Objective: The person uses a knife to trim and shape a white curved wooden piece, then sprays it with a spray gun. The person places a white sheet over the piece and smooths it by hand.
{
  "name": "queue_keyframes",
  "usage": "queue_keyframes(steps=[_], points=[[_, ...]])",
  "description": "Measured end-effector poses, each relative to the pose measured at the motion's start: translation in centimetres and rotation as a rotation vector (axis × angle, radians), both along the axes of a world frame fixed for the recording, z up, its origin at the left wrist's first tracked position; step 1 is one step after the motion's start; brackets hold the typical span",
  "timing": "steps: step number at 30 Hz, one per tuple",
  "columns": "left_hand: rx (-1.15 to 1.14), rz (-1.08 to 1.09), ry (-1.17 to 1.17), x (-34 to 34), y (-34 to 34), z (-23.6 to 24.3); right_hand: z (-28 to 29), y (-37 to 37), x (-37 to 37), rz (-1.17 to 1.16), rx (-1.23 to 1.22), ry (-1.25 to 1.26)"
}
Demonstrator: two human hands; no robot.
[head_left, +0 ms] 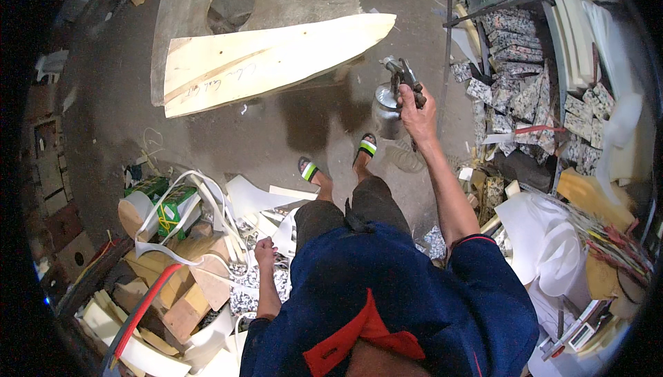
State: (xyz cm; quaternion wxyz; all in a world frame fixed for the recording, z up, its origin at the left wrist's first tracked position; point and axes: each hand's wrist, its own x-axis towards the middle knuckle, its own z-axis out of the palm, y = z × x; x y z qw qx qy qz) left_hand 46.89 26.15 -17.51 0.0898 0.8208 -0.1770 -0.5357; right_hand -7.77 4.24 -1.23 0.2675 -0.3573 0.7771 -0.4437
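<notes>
My right hand (418, 116) is raised in front of me and shut on a metal spray gun (395, 95) whose round cup hangs below the handle. The gun's nozzle points toward a long pale wooden board (269, 59) that lies raised above the concrete floor. My left hand (264, 252) hangs low at my side in a loose fist; nothing shows inside it. It is close to a pile of white strips (207, 204) and wood blocks (197, 287). My sandalled feet (338, 159) stand just behind the board.
Speckled foam offcuts (514, 66) are stacked against a rack at the right. White sheets and scraps (545, 239) lie at lower right. A green box (173, 204) and a red hose (141, 311) sit in the left pile. Another wood slab (186, 11) lies beyond the board.
</notes>
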Motion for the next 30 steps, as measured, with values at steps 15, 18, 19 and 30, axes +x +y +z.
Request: queue_keyframes(steps=[15, 18, 19, 30], points=[[-0.012, -0.045, 0.012, -7.3, 2.0, -0.3, 0.6, -1.5, -7.7, 0.053, 0.002, 0.137], [-0.044, -0.069, 0.009, -6.6, 2.6, -0.8, 0.6, -1.0, -7.7, 0.156, 0.045, 0.056], [-0.049, -0.076, 0.005, -6.4, 2.9, -1.1, 0.7, -0.6, -7.5, 0.204, 0.064, -0.013], [-0.076, -0.002, -0.038, -3.0, 5.6, -1.9, 0.8, -0.2, 5.5, 0.297, 0.105, -0.045]])
